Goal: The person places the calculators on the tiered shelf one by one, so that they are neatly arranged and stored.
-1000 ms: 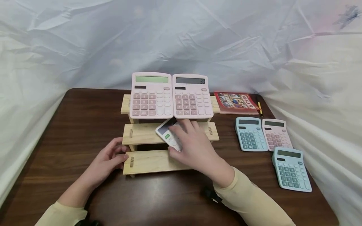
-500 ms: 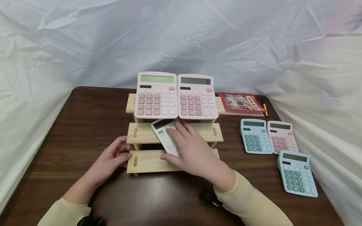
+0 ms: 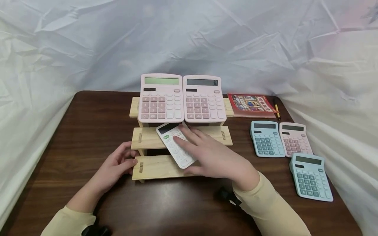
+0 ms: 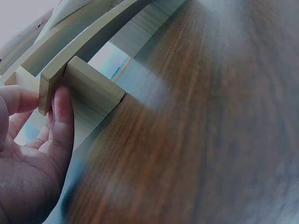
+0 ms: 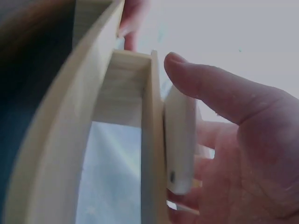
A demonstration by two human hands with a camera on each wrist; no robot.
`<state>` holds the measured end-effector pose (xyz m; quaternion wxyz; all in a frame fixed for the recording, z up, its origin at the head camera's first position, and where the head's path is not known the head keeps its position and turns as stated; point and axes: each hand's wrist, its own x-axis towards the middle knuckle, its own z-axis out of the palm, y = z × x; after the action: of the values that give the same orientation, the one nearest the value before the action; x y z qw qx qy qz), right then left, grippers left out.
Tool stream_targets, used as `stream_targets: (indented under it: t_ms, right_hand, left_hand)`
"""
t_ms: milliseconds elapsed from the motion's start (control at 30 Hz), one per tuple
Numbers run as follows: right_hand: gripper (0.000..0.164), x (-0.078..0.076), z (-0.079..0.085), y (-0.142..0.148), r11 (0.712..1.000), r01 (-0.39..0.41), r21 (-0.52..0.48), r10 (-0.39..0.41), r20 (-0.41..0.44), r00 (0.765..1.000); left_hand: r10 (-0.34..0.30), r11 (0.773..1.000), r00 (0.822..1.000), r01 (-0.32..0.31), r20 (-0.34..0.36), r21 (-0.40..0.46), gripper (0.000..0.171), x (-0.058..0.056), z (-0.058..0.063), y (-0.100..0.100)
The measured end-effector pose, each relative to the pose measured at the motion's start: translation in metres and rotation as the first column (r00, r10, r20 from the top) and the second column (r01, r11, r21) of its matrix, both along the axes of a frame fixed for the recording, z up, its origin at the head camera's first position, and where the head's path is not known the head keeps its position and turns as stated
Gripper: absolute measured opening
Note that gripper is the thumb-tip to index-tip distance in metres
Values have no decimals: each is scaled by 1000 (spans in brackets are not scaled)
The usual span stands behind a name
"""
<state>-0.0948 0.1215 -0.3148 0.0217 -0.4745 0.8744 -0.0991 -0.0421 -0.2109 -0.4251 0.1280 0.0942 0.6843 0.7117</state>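
Observation:
A three-tier wooden stand (image 3: 160, 166) rises in steps on the table. My left hand (image 3: 113, 168) pinches the left end of its lowest board (image 4: 46, 88) between thumb and fingers. Across the middle and lowest tiers leans a white calculator (image 3: 174, 148), turned askew with its screen toward the upper left. My right hand (image 3: 214, 154) lies over its right side, fingers extended onto the keys, thumb beside the lower end. In the right wrist view, the white calculator (image 5: 180, 140) stands between the stand and my fingers. Two pink calculators (image 3: 161, 98) (image 3: 204, 98) stand side by side on the top tier.
On the table's right lie two blue calculators (image 3: 267, 139) (image 3: 311, 177) and a pink calculator (image 3: 295, 139). A red booklet (image 3: 251, 104) lies behind them beside a yellow-and-black pen (image 3: 277, 111). Pale sheeting (image 3: 177, 39) hangs around the table's back and sides.
The white calculator has come lower and turned more upright, showing more of its keys. My right hand has drawn back to the right. The left hand keeps its hold on the board.

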Motion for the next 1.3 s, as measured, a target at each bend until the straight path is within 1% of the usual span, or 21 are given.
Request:
stream_targets:
  t_ms: [200,333,500,567,733,900,1000,1133,1300]
  right_hand:
    - [63,-2,10,10,998,-34,-49,34,-12,999]
    - [55,-3,10,12,994,-59,-92,57,-17,998]
    - [45,-2,8,-2,981,-113,-156,101,-82,991]
    - [44,-1,5,-10,979,-122,-164,105,-104,989]
    - [41,4,-6,-23,973,-119,-199,95,-129,987]
    - [33,7,-14,-31,957,-137,-254,97,-165,982]
    - [31,8,-18,-35,953,-110,-283,58,-186,981]
    - [31,10,-21,-41,951,-61,-302,5,-184,983]
    - [32,10,-25,-45,951,-51,-304,-2,-168,986]
  left_hand:
    - [-4,1000,1000,4,10,9,47,0,0,0]
    - [-5,1000,1000,5,12,14,47,0,0,-1]
    - [-2,1000,1000,1,14,15,47,-1,1,-2]
    - [1,1000,1000,-2,16,14,47,-1,1,-2]
    - [5,1000,1000,-5,20,11,47,0,0,-1]
    - [11,1000,1000,-11,28,9,48,0,0,1]
    - [20,1000,999,-21,36,7,49,0,0,1]
    - [22,1000,999,-22,36,6,48,1,0,1]
    - [-3,999,1000,1,30,46,49,1,0,0]
